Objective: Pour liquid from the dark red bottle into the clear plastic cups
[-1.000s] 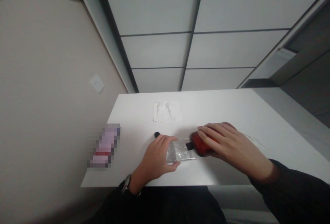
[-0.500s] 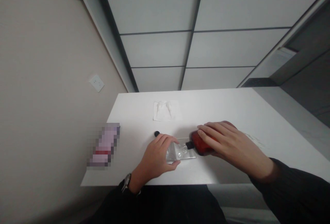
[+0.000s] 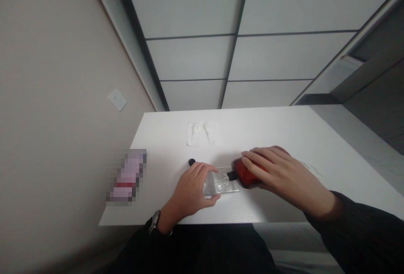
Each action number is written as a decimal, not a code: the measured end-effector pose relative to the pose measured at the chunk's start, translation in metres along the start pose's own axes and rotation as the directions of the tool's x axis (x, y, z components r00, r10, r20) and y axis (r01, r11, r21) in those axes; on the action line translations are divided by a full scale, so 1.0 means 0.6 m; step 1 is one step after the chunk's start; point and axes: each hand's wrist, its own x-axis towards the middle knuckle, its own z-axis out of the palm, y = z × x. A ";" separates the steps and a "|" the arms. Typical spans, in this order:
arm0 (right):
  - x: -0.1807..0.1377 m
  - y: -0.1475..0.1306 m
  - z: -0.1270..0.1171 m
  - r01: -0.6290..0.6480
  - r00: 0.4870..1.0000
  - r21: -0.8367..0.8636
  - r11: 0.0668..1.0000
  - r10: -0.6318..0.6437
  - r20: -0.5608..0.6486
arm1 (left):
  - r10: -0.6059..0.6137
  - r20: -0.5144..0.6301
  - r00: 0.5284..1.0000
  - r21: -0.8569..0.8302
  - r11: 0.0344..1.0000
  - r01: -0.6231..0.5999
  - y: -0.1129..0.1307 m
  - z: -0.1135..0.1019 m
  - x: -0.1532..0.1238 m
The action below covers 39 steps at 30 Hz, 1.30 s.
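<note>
A red bottle [image 3: 243, 174] lies on its side on the white table [image 3: 284, 131], its dark neck pointing left into the mouth of a small clear plastic bag [image 3: 222, 184]. My right hand [image 3: 277, 173] is wrapped over the bottle's body. My left hand [image 3: 192, 192] pinches the bag's left end between thumb and fingers, holding it against the table. A small black cap [image 3: 191, 162] sits on the table just beyond my left fingertips.
A crumpled white tissue [image 3: 203, 133] lies toward the table's far side. A blurred purple and red object [image 3: 128, 176] rests at the table's left edge. A wall with a white socket [image 3: 117, 99] runs along the left.
Hands, bottle and bag keep the same pose; only the view has shifted slightly.
</note>
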 end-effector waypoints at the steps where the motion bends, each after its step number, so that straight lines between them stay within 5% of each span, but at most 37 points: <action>1: 0.000 0.000 -0.001 0.001 1.000 -0.002 1.000 -0.001 -0.001 | -0.008 0.000 1.000 0.000 1.000 0.008 0.000 0.000 0.000; 13: -0.002 0.001 0.001 0.008 0.999 -0.026 1.000 -0.007 0.034 | -0.089 0.031 0.996 -0.003 0.996 0.089 0.007 -0.006 0.000; 39: 0.004 0.001 -0.005 0.023 0.999 -0.042 0.999 -0.021 0.032 | -0.067 0.026 0.997 0.001 0.998 0.067 0.006 -0.005 -0.001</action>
